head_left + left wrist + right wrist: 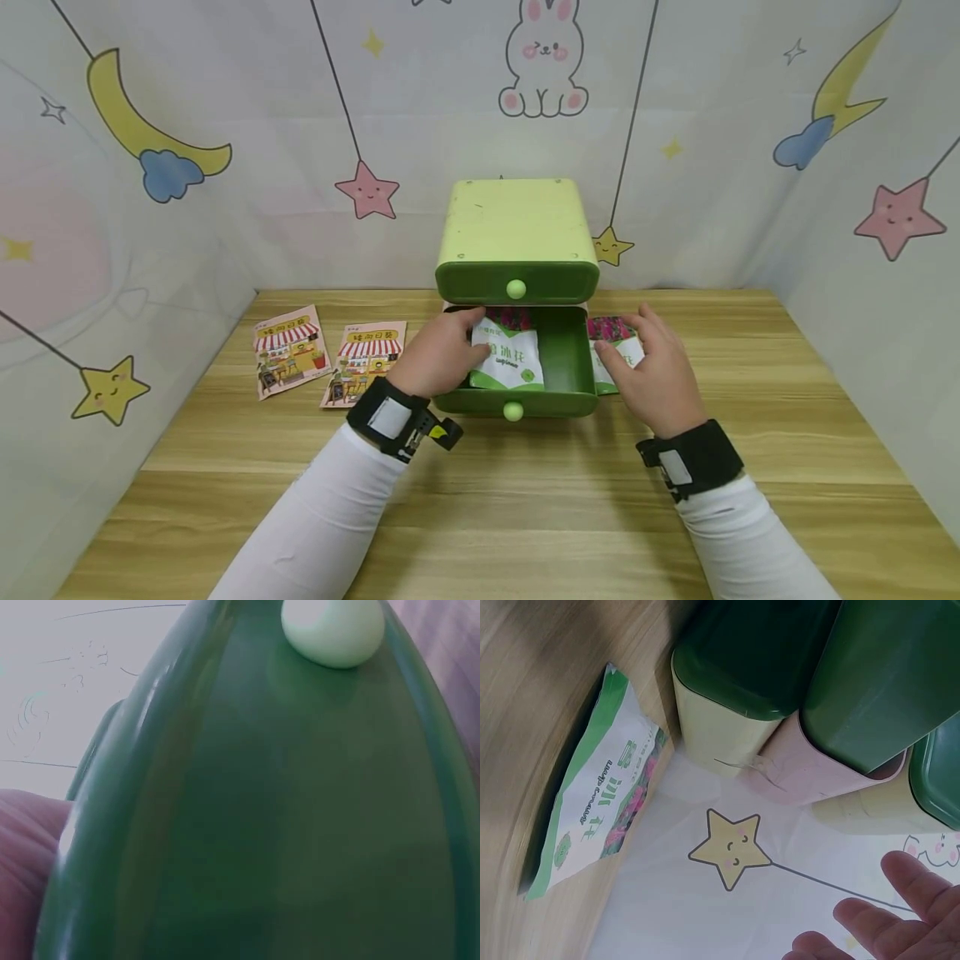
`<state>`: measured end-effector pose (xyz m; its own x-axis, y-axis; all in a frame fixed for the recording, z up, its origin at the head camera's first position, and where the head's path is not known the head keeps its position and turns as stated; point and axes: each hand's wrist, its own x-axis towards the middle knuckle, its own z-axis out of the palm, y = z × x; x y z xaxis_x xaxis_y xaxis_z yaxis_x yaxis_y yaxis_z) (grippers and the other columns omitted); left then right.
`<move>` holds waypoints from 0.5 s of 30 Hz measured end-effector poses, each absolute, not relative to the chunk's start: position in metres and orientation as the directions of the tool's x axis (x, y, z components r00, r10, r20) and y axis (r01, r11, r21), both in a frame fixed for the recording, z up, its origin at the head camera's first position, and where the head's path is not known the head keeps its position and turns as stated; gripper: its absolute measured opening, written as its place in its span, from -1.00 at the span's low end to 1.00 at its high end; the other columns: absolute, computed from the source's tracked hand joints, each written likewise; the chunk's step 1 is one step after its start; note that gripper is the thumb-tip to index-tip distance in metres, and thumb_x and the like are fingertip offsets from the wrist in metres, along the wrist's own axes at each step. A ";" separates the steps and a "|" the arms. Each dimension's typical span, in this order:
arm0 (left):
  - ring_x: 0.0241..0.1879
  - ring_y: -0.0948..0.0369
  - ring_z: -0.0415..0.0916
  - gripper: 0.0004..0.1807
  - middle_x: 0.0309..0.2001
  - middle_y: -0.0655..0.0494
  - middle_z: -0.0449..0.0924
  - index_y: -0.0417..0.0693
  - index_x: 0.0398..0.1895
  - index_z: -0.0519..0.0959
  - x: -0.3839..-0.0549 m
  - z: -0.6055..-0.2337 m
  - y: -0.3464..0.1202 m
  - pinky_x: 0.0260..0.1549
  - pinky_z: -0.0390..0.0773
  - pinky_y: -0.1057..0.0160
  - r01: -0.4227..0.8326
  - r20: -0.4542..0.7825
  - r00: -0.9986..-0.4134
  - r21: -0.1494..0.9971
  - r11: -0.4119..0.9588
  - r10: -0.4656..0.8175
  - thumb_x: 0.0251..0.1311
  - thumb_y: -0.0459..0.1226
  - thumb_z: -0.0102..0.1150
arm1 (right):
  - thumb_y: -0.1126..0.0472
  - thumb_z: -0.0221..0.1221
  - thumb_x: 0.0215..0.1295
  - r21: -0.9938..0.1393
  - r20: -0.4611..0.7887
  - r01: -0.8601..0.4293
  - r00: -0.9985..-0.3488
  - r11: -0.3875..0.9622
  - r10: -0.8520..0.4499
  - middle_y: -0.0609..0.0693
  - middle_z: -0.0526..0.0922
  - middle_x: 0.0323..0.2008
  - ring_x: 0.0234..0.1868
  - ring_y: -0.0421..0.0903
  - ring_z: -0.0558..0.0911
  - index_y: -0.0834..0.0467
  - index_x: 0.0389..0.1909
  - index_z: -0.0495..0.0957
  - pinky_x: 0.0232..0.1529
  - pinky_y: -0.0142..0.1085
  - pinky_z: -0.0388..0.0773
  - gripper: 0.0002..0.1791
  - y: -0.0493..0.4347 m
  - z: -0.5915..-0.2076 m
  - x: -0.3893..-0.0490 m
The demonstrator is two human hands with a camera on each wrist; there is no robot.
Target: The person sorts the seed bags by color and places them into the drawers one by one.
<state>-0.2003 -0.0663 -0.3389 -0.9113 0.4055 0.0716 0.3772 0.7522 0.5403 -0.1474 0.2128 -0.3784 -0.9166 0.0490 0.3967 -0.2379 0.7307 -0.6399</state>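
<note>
A small cabinet (521,218) with green drawer fronts stands at the back; its middle drawer (567,358) is pulled out. Inside the drawer's left part lies a white-and-green flower packet (507,357). My left hand (437,353) reaches over the drawer's left edge, thumb and forefinger touching that packet's left side. A matching packet (611,358) lies on the table right of the drawer, seen whole in the right wrist view (600,795). Over it, my right hand (657,373) is spread with nothing in it. In the left wrist view the drawer front (285,810) hides most of the left hand.
Two pink illustrated packets, one (291,350) farther left and one (365,363) beside my left forearm, lie on the wooden table (517,508). The closed top drawer (551,283) overhangs the back of the pulled-out one. Printed cloth (300,208) walls enclose the table's back and sides.
</note>
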 end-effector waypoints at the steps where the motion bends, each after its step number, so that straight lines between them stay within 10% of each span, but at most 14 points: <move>1: -0.11 0.25 0.36 -0.37 0.28 0.00 0.32 -0.12 0.36 0.25 -0.200 -0.339 -0.066 -0.13 0.44 0.19 0.377 0.068 -0.911 0.537 0.755 0.407 0.23 -0.16 0.11 | -0.14 0.13 0.27 -0.640 0.396 -0.238 -0.917 0.731 0.049 0.26 0.13 0.35 0.33 0.13 0.05 0.28 0.17 0.39 0.18 0.30 0.11 -0.35 0.213 -0.378 -0.147; 8: -0.56 0.23 0.43 -0.34 0.26 0.03 0.33 -0.13 0.37 0.22 -0.200 -0.338 -0.065 -0.44 0.48 0.21 0.358 0.024 -0.912 0.539 0.762 0.410 0.23 -0.16 0.12 | -0.15 0.12 0.27 -0.637 0.393 -0.238 -0.918 0.733 0.044 0.26 0.14 0.35 0.33 0.12 0.04 0.28 0.17 0.39 0.17 0.31 0.11 -0.34 0.214 -0.378 -0.148; 15: -0.14 0.24 0.37 -0.32 0.28 -0.01 0.31 -0.16 0.37 0.21 -0.202 -0.338 -0.063 -0.13 0.44 0.20 0.367 0.026 -0.911 0.509 0.778 0.412 0.21 -0.16 0.14 | -0.15 0.12 0.27 -0.631 0.398 -0.241 -0.916 0.737 0.041 0.27 0.15 0.34 0.33 0.11 0.04 0.29 0.17 0.39 0.18 0.30 0.10 -0.34 0.214 -0.378 -0.148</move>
<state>-0.2016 -0.0632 -0.3382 -0.9108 0.4121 0.0264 0.3670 0.7784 0.5093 -0.1481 0.2140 -0.3784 -0.9164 0.0410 0.3982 -0.2412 0.7374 -0.6309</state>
